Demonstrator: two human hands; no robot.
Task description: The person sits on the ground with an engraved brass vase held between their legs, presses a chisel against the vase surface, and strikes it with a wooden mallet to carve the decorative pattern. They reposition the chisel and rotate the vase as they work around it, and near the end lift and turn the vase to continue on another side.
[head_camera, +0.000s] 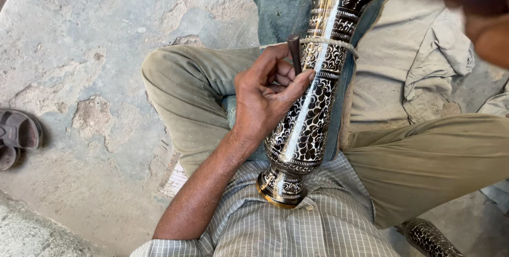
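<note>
Vase [307, 114] lies tilted across the lap, its foot on the checked shirt [281, 225] and its wide mouth pointing away. It is shiny, black and silver, with leaf patterns and a string near the neck. Left hand [265, 95] is closed on a small dark tool [295, 53] and touches the vase. Right hand [490, 29] is blurry; I cannot tell its grip. Bare cracked floor [79, 76] lies open to the left, with a sandal [18, 135] at the edge.

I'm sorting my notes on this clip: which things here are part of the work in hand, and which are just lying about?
In use:
vase
small dark tool, in the left hand
string around the vase

Lying about:
sandal
second patterned piece, lower right
cloth behind the vase
</note>
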